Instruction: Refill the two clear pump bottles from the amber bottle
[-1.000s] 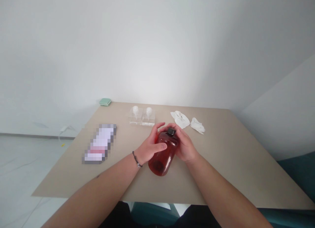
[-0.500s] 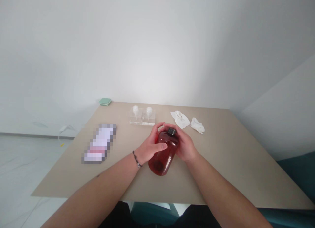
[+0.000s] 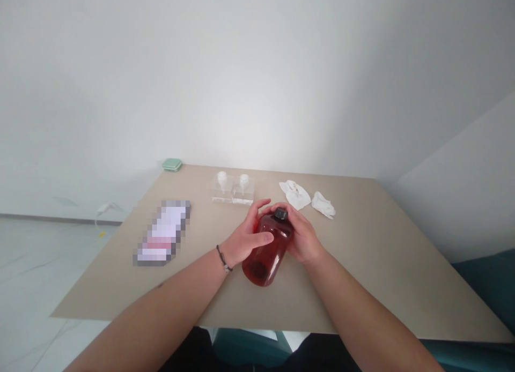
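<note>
L hand (image 3: 244, 240), dark cord bracelet (image 3: 222, 259) on wrist, and R hand (image 3: 303, 238) both grip a red plastic btl (image 3: 266, 259), L thumb across the front, R fingers curled just below the black cap (image 3: 280, 214). Btl sits low over the beige table (image 3: 362, 265), tilted, cap pointing away from the person, base toward them; can't tell if it touches the top. Further back: two clear square pump bottles (image 3: 232, 190) side by side, two crumpled white tissues (image 3: 295, 195) (image 3: 323, 205) right of them, a pixelated flat item (image 3: 163, 233) at left, a green compact (image 3: 172, 164) at the far corner.

Tissues (image 3: 295, 195) lie right of two pump bottles (image 3: 232, 190).
</note>
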Demonstrator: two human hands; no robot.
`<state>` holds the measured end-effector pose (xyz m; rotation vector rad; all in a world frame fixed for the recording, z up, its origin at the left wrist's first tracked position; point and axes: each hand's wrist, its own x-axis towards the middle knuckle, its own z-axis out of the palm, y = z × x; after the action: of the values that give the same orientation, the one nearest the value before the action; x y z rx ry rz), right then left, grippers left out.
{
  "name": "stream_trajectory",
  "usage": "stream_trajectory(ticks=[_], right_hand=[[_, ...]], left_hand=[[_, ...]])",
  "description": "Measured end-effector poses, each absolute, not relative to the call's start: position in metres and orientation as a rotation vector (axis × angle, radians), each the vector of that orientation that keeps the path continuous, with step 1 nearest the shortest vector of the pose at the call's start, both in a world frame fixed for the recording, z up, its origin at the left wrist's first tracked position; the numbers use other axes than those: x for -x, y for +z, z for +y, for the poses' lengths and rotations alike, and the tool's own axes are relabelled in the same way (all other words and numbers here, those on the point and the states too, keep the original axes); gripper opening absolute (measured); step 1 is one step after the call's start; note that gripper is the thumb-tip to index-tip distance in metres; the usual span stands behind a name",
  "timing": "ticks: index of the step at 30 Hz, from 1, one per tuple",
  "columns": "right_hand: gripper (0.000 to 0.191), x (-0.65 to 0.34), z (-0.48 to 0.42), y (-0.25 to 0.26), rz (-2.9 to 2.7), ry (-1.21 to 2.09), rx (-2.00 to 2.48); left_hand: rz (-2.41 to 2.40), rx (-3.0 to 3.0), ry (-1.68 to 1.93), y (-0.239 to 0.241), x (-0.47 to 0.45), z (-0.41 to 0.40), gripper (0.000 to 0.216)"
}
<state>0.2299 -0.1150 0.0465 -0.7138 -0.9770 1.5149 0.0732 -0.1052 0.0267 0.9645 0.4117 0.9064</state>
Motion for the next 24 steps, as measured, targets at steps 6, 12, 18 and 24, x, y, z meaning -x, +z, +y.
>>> stream_trajectory(ticks=[6, 12, 18, 24], right_hand=[[0.035, -0.232, -0.117, 0.049, -1.008, 1.5, 0.742], [0.037, -0.23, -0.116, 0.042, -1.052, 1.474, 0.758], [0.041, -0.273, -0.094, 0.039, -1.421, 0.816, 1.077], [0.044, -0.344, -0.063, 0.03, -1.554, 0.002, 1.993]], left_hand=[[0.412, -0.98, 0.899, 0.027, -0.073, -0.105, 0.087], [0.408, -0.973, 0.902, 0.027, -0.071, -0.106, 0.089], [0.472, -0.98, 0.899, 0.027, -0.067, -0.104, 0.096], [0.467, -0.914, 0.915, 0.029, -0.066, -0.103, 0.092]])
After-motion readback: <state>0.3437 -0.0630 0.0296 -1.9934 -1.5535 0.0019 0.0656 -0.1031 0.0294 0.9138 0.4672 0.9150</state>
